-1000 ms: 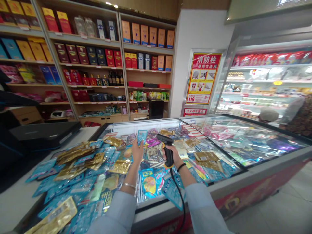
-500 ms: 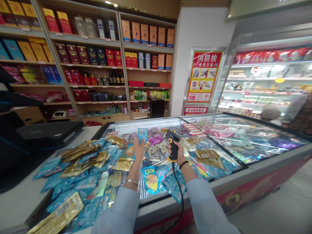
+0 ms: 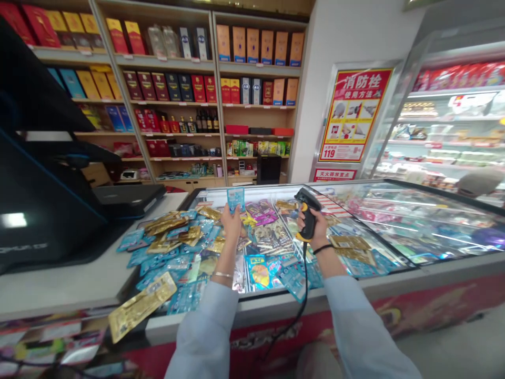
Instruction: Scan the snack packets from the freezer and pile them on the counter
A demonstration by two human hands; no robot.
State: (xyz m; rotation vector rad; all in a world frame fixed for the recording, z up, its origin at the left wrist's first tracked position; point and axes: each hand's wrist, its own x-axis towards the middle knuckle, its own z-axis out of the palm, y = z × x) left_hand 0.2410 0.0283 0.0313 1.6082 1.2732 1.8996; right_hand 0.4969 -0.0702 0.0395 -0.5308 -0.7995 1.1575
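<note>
My left hand (image 3: 231, 222) is closed on the lower edge of a small blue packet (image 3: 235, 198), held upright above the glass-topped freezer. My right hand (image 3: 314, 227) grips a black and yellow barcode scanner (image 3: 308, 210) by its handle, the head tilted up and to the left. From the handle a black cable (image 3: 305, 273) hangs down over the freezer's front edge. Left of my left hand lies a heap of blue packets (image 3: 173, 267) and gold packets (image 3: 168, 223). One long gold packet (image 3: 144, 305) juts over the near edge.
A chest freezer (image 3: 366, 284) with a glass top runs to the right. A black checkout machine (image 3: 47, 189) stands on the white counter (image 3: 71, 289) at left. Behind are shelves of boxed bottles (image 3: 169, 87). A person's cap (image 3: 479, 181) shows at far right.
The view has swung left, so the surroundings sit further right. Both hands are raised a little, still holding the blue packet and the scanner.
</note>
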